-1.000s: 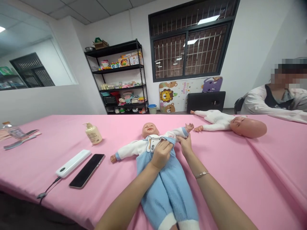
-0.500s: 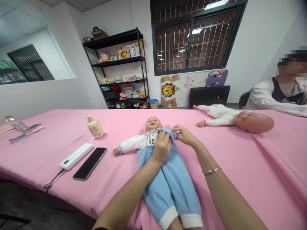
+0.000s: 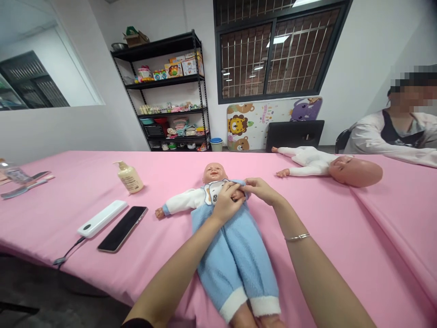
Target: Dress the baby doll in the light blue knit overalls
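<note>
The baby doll (image 3: 213, 173) lies face up mid-table on the pink table (image 3: 341, 237). The left hand (image 3: 226, 203) and right hand (image 3: 261, 190) each close their grip on its blue overalls (image 3: 235, 255) at the chest.

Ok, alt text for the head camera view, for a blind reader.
The left hand and right hand grip the top edge of the blue fleece suit on a baby doll lying face up on a pink table. A phone, power bank and pump bottle lie to its left; a second doll and a seated person are far right.
</note>
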{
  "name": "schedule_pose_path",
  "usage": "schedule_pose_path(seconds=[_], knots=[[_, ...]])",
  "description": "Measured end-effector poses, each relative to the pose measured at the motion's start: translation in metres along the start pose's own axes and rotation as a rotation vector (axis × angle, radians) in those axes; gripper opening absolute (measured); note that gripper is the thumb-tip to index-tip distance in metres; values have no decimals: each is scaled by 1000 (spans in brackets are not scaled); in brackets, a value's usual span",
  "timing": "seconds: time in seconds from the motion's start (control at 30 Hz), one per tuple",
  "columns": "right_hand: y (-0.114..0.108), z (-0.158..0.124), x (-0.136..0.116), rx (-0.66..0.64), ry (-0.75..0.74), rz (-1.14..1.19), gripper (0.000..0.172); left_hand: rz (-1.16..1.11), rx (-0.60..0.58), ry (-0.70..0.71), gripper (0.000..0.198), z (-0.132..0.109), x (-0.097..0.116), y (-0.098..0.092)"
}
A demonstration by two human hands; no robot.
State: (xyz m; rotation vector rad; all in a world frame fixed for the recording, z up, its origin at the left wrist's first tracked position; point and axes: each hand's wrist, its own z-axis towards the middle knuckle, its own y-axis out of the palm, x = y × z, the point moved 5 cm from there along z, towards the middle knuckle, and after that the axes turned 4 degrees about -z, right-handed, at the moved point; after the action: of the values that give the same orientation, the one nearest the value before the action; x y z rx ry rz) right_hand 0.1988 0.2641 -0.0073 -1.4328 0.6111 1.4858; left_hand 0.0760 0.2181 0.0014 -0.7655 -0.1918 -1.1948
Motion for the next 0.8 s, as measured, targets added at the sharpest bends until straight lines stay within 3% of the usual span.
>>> schedule_pose_path(seconds=[0.17,0.27,0.4,0.57,0.8], knots=[[-14,2,36,245,158,245,39,-43,-115,-53,55,-2,-4,5],[-12,0,44,275,207,381,41,-59,-71,-114,69,-6,-11,5],[-6,0,43,214,173,503,42,-14,-42,-123,70,-8,-13,4],[-1,11,41,135,94,505,49,105,-91,111,49,-9,2,5],[1,61,50,294,54,245,62,108,-163,577,25,-20,32,5]])
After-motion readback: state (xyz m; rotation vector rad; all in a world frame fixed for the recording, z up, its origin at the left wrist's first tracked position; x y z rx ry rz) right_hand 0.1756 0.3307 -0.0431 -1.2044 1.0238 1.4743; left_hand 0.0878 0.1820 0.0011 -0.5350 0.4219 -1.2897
